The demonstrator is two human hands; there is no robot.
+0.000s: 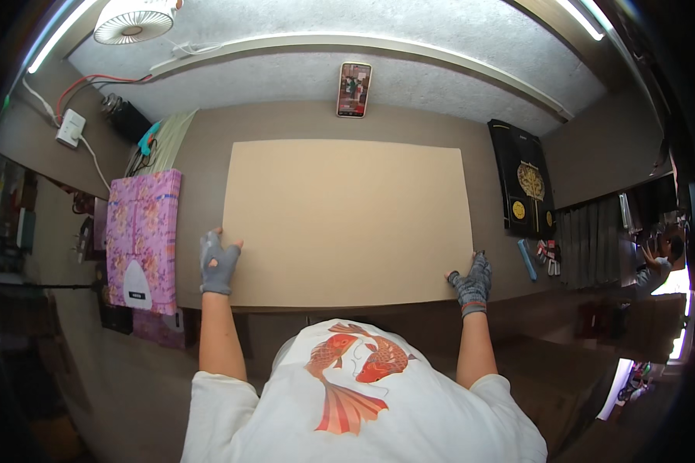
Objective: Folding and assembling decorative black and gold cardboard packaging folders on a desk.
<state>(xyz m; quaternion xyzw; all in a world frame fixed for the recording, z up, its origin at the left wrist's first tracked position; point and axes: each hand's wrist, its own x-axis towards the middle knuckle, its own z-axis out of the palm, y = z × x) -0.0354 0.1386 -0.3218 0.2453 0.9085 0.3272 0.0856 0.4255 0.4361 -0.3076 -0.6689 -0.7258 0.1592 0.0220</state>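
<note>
A large tan sheet of cardboard (347, 220) lies flat across the grey-brown table, its near edge along the table's front. My left hand (219, 262), in a grey fingerless glove, grips the sheet's left edge near the front corner. Its thumb rests over the top and the other fingers run along the side. At the opposite edge my right hand (472, 282), in a darker patterned fingerless glove, holds the sheet in the same way, with its thumb pointing inward. Some fingertips of both hands are hidden.
A phone (354, 90) stands against the back wall. On the left are a purple floral folded cloth (143, 231), a black bottle (127, 117) and a power strip (71, 127). A black-and-gold package (523, 179) and a blue tool (527, 260) lie right. Another person (660, 258) appears far right.
</note>
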